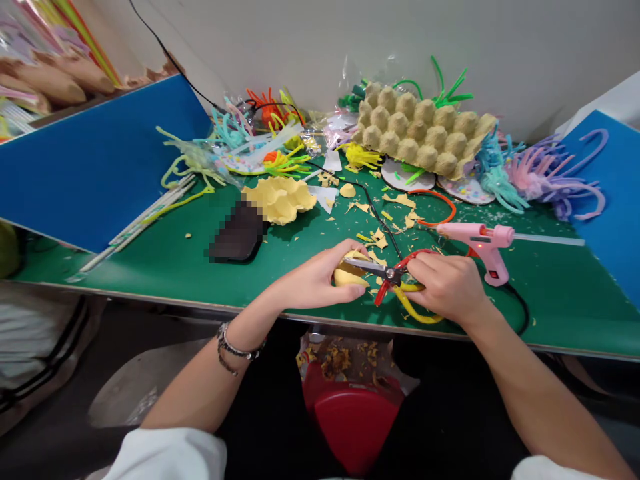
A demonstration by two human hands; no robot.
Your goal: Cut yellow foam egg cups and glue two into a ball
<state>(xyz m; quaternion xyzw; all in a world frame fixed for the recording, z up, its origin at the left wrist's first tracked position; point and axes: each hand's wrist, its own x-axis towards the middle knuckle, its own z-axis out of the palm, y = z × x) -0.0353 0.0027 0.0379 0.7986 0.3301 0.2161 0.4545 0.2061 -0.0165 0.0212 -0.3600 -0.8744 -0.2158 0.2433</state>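
My left hand [336, 275] grips a yellow egg carton cup [349, 275] between thumb and fingers. In my right hand [443, 283] are scissors [409, 303] with yellow and red handles. Their blades point left and lie at the cup, partly inside it. Small yellow carton scraps [380, 239] are scattered on the green table around both hands. A larger yellow piece of egg carton [285, 199] lies beyond my left hand, beside a dark phone-like object [240, 233] that is partly blurred out.
Right of my right hand stands a pink glue gun [477, 237] with a glue stick in it and a black cord. A grey egg carton [425, 130] rests on pipe-cleaner bundles at the back. Blue boards [105, 160] flank the table. A red bin [353, 413] with scraps sits below the edge.
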